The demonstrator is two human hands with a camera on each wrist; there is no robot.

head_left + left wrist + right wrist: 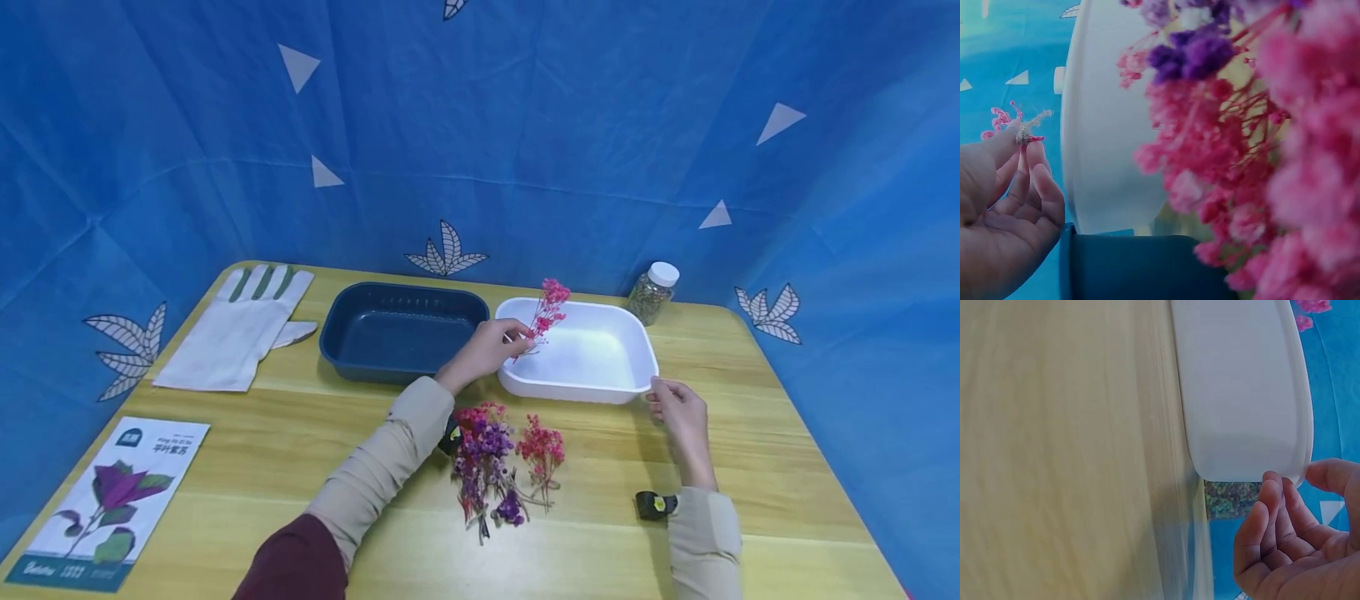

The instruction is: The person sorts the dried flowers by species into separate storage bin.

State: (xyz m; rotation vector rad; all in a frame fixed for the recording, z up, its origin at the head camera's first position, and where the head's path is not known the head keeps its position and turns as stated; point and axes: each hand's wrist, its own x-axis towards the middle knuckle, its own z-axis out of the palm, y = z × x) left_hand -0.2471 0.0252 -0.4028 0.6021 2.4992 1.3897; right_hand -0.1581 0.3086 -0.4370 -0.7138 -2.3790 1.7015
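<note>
Between thumb and fingertips, my left hand [489,346] pinches a sprig of pink dried flowers [551,304] by its stem, over the left end of a white plastic basin [577,391]. In the left wrist view the stem end pokes out past the fingers [1040,181]. My right hand [681,408] holds the basin's near right corner, thumb on the rim and fingertips against the outer wall in the right wrist view. In front of the basin lie a bunch of purple and pink dried flowers [483,450] and a smaller pink sprig [542,446].
Left of the white basin stands a dark blue basin [375,371]. A jar with a white lid [651,296] is at the back right. White gloves [217,342] and a seed packet [112,500] lie on the left. Blue cloth [480,125] surrounds the wooden table [765,467].
</note>
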